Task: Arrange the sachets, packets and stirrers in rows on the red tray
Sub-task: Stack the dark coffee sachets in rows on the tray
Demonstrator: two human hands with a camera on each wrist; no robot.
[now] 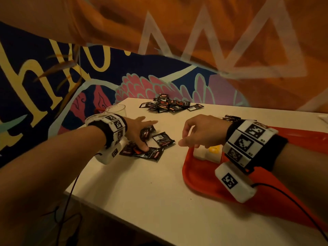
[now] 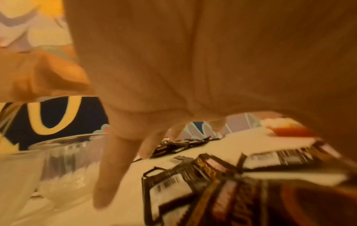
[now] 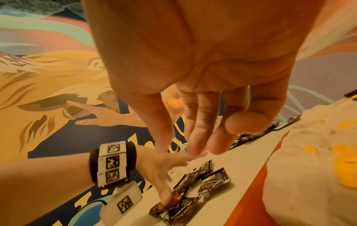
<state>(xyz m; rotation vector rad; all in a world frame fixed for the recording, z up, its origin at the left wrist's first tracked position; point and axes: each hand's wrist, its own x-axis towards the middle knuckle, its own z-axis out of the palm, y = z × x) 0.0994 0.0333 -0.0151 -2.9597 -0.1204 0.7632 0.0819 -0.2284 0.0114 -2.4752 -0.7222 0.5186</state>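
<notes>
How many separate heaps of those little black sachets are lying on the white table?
3, perhaps more hidden: a near heap under the left hand, a far heap by the wall, and a small cluster behind the right hand.

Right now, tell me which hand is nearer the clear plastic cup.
Left. The left hand lies just in front of the clear plastic cup, pressing on black sachets; the right hand hovers farther off, by the red tray.

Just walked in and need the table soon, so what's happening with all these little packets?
A person is sorting them. The left hand presses spread fingers on a loose cluster of black sachets on the white table. The right hand hovers empty beside the red tray. Another pile waits farther back.
</notes>
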